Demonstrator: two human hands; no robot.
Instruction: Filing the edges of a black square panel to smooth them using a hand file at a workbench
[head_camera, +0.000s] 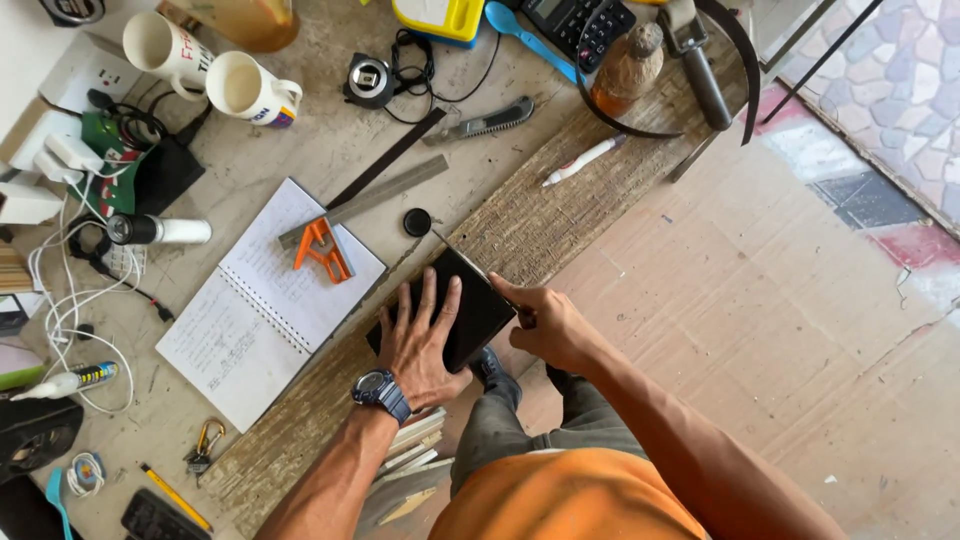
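Orange cloth (570, 495) at the person's waist fills the bottom edge, with grey trousers (510, 430) above it. From there both forearms reach up to a rough wooden board (540, 215) that runs slantwise across the bench (300, 150).

On the board lies a black sheet (470, 305), a dark square piece near the board's lower edge. Left hand (420, 340), a watch (380, 388) on its wrist, lies flat on the sheet with fingers spread, pressing down rather than closing on anything. Right hand (545, 325) is closed around a thin tool at the sheet's right edge; the tool itself is too small to tell what it is.

Left of the board sits an open spiral notebook (265, 310) with an orange square (322, 250) on its top corner and a steel ruler (375, 195) just above. Two white mugs (245, 88) stand near the top left, close to chargers and white cables (60, 290). A utility knife (490, 122), a white pen (585, 160) and a brown bottle (625, 65) lie further up. Cardboard (750, 300) covers the floor on the right.
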